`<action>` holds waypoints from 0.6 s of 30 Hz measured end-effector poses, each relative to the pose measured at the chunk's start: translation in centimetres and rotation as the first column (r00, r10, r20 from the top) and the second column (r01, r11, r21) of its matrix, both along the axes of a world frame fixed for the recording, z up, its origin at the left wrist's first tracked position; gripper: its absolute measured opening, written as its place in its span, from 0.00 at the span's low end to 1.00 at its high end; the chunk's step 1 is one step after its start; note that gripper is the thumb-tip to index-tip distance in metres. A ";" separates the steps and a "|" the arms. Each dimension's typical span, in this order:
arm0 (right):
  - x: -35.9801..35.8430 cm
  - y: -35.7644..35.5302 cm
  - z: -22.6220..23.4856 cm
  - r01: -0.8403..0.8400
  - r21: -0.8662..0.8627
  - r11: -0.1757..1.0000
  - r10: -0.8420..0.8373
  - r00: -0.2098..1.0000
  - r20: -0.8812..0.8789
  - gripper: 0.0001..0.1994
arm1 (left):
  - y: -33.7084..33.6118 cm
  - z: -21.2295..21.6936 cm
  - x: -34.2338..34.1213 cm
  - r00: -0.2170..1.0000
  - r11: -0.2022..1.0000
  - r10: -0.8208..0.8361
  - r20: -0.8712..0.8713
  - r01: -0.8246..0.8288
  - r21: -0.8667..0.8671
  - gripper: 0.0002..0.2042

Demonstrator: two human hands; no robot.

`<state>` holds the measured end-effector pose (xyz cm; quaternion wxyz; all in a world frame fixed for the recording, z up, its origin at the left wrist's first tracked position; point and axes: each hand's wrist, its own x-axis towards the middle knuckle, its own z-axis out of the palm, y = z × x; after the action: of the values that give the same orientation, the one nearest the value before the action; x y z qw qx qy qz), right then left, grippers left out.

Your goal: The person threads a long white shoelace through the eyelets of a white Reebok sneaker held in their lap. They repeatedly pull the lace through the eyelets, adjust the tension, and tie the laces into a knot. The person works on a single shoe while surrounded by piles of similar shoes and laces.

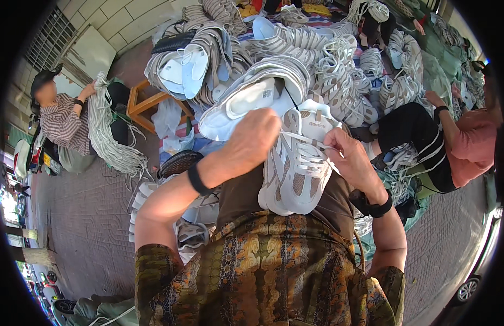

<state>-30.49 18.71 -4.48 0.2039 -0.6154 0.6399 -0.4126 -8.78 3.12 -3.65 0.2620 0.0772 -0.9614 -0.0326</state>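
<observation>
The grey-and-white shoe (306,187) lies on the lap (238,198), toe toward the body; the left hand (252,138) has its fingers curled closed, seemingly on the white lace (302,137), though their tips are hard to make out; the right hand (352,160) has its fingers pinched by the shoe's opening, apparently on lace too; best to pull both sides evenly, keep the strand flat, and leave the tongue (317,129) centred.

White-and-tan sneaker (299,186), white laces (313,167), brown-and-gold patterned shirt (263,266), black wristband (196,179)
</observation>
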 end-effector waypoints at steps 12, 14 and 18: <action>-3.7 0.6 2.7 -0.086 -0.111 0.990 0.137 0.760 0.635 0.05 | -2.2 -1.7 23.4 0.705 0.713 0.702 -0.102 -0.693 0.107 0.05; -3.2 0.4 3.3 -0.119 -0.082 0.990 0.144 0.761 0.632 0.05 | -3.0 -2.8 27.6 0.656 0.663 0.747 -0.106 -0.746 0.062 0.06; -1.5 -1.9 2.1 -0.229 -0.091 0.969 0.245 0.937 0.248 0.06 | -4.5 -5.0 34.1 0.504 0.520 0.854 -0.130 -0.824 0.227 0.09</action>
<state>-31.96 16.84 -2.35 0.3147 -0.6350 0.5164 -0.4807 25.37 -1.40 -8.66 0.3458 0.5472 -0.7618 0.0251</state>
